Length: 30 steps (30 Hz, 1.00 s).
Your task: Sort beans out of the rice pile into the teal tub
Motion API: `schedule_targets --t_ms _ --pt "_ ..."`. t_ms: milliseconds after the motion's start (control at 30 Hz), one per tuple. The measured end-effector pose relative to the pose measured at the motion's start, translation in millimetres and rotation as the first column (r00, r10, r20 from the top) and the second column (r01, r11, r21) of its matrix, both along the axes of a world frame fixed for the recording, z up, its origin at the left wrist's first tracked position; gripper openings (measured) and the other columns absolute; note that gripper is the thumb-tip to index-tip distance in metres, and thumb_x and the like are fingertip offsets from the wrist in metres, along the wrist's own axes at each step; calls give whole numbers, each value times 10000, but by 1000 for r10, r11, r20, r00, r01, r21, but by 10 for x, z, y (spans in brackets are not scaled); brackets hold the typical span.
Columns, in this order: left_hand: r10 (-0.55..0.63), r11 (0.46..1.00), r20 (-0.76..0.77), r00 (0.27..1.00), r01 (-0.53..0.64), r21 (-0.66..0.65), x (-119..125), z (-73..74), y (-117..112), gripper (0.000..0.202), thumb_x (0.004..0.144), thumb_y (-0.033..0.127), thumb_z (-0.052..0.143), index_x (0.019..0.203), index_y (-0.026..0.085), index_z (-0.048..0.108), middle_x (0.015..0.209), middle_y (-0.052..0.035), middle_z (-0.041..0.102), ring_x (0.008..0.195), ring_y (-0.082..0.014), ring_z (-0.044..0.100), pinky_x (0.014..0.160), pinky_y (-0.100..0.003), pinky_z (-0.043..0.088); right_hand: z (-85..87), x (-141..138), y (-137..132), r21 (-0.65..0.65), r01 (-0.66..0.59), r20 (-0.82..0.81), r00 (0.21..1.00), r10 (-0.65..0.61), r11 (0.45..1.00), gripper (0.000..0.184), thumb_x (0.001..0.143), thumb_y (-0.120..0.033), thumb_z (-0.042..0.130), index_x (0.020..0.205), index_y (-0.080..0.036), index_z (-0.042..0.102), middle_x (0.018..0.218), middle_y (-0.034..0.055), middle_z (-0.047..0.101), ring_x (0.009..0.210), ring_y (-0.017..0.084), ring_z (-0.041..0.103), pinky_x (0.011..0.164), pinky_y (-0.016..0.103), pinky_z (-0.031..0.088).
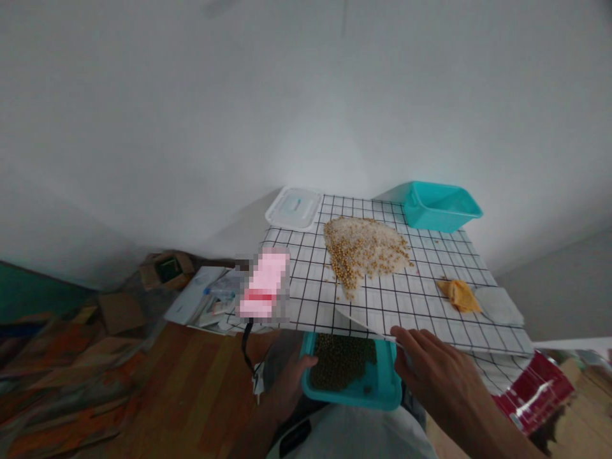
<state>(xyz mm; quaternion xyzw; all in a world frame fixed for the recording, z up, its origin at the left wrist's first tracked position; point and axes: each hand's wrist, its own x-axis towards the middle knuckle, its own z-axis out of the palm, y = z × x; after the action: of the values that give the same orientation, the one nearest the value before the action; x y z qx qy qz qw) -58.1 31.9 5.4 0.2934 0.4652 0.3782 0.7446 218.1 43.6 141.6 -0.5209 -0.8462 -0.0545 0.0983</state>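
My left hand [294,379] grips the left side of a turquoise plastic box [377,396] held below the table's front edge, its thumb over the rim. Inside the box lie many small greenish-brown beans or grains [340,363], heaped mostly to the left and back. My right hand [423,354] is closed on the right end of a thin white flat piece [366,326] seen nearly edge-on at the table edge; its exact kind I cannot tell. Beyond it, a pile of yellowish beans mixed with pale grains [366,248] spreads over the checked tabletop.
A white lid [295,208] lies at the back left of the checked table [306,290], and a second turquoise box [440,217] stands back right. An orange cloth [461,296] sits beside a pale flat sheet [500,305]. A blurred pink object [265,280] is at the left edge.
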Motion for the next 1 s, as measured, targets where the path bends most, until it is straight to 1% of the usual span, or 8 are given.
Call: schedule_targets --t_ms 100,200,400,533,667,800,933,1000 --pt "71 992 81 994 -62 -111 64 -9 20 379 861 334 611 1206 184 663 1078 -93 781 1085 -316 680 937 -446 501 9 -7 40 17 -26 13 1000 26 1000 151 963 -223 493 1065 -180 596 845 55 694 700 209 659 596 347 520" --pt "122 982 115 986 -104 -156 95 30 50 367 816 314 648 1158 187 691 1070 -84 788 1106 -320 674 961 -440 496 -4 59 120 -15 -23 -6 1000 23 1000 151 996 -282 471 1010 -209 601 808 31 678 663 189 649 572 326 501" --pt "161 967 93 983 -138 -215 132 201 76 391 783 273 632 1148 146 691 1021 -111 797 1099 -353 679 960 -466 494 -100 314 408 -40 22 7 1000 -22 999 217 1016 -362 439 1072 -217 590 900 51 706 742 201 685 614 328 506" --pt "141 959 63 988 -121 -255 148 210 66 424 803 300 628 1183 118 671 1076 -136 789 1075 -354 697 955 -488 490 -113 408 664 -80 36 0 999 -36 996 253 1016 -395 430 1091 -212 589 945 72 728 782 213 707 620 317 501" --pt "148 961 97 984 -121 -247 173 213 69 400 810 291 605 1166 126 679 1059 -131 793 1132 -347 674 982 -496 478 -51 435 928 -69 72 -11 997 -73 995 243 1004 -393 456 1086 -211 594 944 79 750 774 229 721 613 312 485" --pt "139 974 58 989 -126 -186 143 247 54 340 828 290 582 1120 168 706 1040 -106 797 1165 -343 650 1006 -486 464 47 468 1126 -163 106 -22 994 -111 981 220 994 -402 468 1081 -240 588 891 37 753 747 237 722 579 305 443" --pt "79 996 -63 995 -82 -40 69 233 27 282 794 328 674 1014 168 750 1120 -114 774 1222 -350 605 1093 -459 392 143 481 1206 -203 118 -42 991 -129 972 237 985 -435 471 1105 -263 582 870 25 755 737 241 719 563 298 406" --pt "65 997 -48 997 -67 -44 57 212 21 290 807 352 665 1011 165 750 1153 -117 763 1235 -344 598 1127 -464 355 191 439 1207 -209 121 -59 989 -136 970 239 982 -445 474 1084 -258 582 848 26 751 723 233 714 559 292 396"
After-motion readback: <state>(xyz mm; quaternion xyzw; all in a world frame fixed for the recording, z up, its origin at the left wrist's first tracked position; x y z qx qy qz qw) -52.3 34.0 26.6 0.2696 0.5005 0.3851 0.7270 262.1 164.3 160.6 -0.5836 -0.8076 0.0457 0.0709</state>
